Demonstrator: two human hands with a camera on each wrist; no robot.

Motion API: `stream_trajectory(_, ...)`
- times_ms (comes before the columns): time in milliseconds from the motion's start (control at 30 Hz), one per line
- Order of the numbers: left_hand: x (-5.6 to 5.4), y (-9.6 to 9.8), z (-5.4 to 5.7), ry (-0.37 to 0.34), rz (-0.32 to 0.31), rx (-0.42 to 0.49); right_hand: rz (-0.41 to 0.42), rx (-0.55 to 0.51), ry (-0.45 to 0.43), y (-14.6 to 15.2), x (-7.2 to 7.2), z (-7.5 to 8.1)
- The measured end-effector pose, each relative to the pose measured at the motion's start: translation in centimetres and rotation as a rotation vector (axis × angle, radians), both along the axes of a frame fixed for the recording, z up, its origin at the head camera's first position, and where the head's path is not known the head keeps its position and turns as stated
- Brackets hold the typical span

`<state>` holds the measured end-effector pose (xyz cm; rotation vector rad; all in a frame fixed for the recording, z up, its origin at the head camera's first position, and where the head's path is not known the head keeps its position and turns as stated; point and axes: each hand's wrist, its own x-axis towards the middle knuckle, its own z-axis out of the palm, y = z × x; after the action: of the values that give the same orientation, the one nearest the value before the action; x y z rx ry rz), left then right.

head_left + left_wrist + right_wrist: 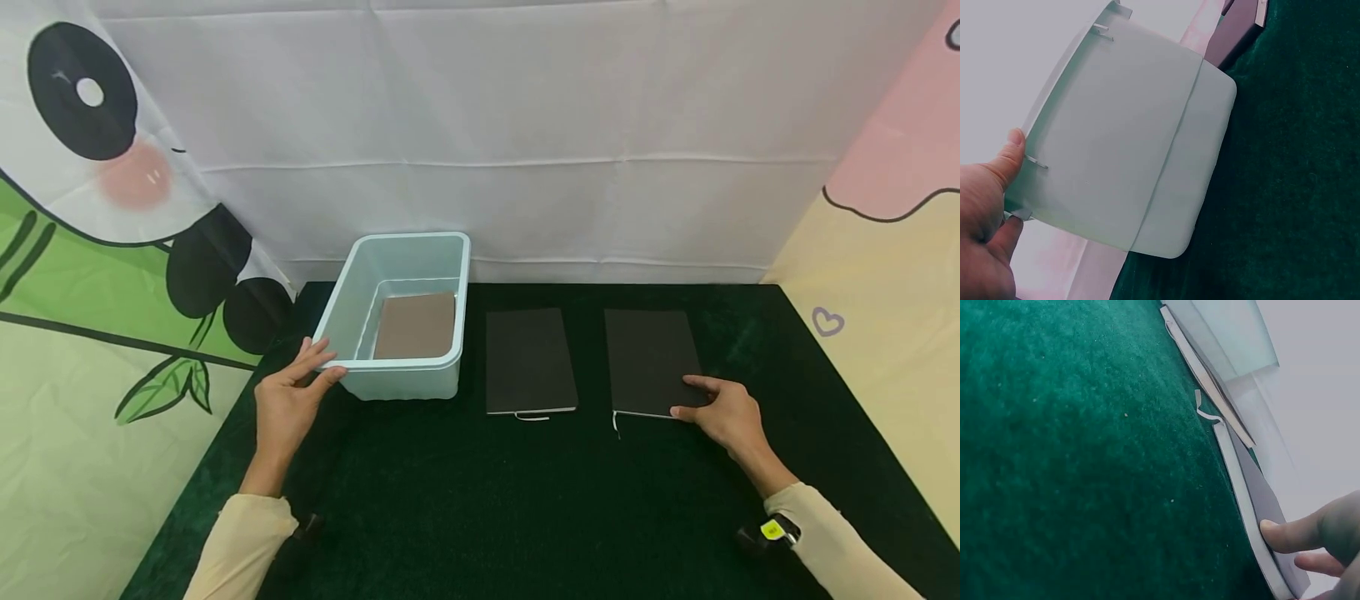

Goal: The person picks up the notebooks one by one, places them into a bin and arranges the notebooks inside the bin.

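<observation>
My left hand (288, 400) holds the front-left corner of a pale blue plastic bin (401, 383), thumb and fingers at its rim. The left wrist view shows the bin's outer wall (1116, 137) with the thumb (1013, 156) by the rim. Inside the bin lies a flat brown-grey notebook (416, 327). My right hand (727, 415) grips the front-right corner of a black notebook (651, 358) lying on the table, its thumb on the cover near the page edge; some fingers are hidden. Between bin and that notebook lies another black notebook (528, 360).
A dark green cloth (510, 500) covers the table. White fabric (510, 167) hangs behind it, with printed cartoon panels at left and right. Light ribbon markers (617, 425) stick out of the two black notebooks towards the front.
</observation>
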<state>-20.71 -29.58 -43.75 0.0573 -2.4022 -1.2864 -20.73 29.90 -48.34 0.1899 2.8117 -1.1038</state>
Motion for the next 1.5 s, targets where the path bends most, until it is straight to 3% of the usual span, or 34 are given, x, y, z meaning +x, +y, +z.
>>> stream_trajectory(300,0.1,0.0,0.1,-0.006,-0.002,0.003,0.021,-0.089,-0.037,0.7,-0.2,-0.2)
stream_trajectory(600,0.1,0.0,-0.1,-0.012,-0.007,-0.007,0.063,-0.214,-0.141,1.4,-0.9,0.5)
stream_trajectory(1100,0.0,0.0,0.0,0.005,-0.004,-0.008,0.037,-0.408,-0.17,1.8,-1.0,0.7)
stream_trajectory(1267,0.0,0.0,0.1,-0.003,-0.002,0.002,0.013,-0.54,-0.191,1.9,-0.9,0.5)
stream_trajectory(1500,0.0,0.0,0.4,-0.023,-0.005,0.003,-0.067,-0.808,-0.246,2.0,-1.0,0.2)
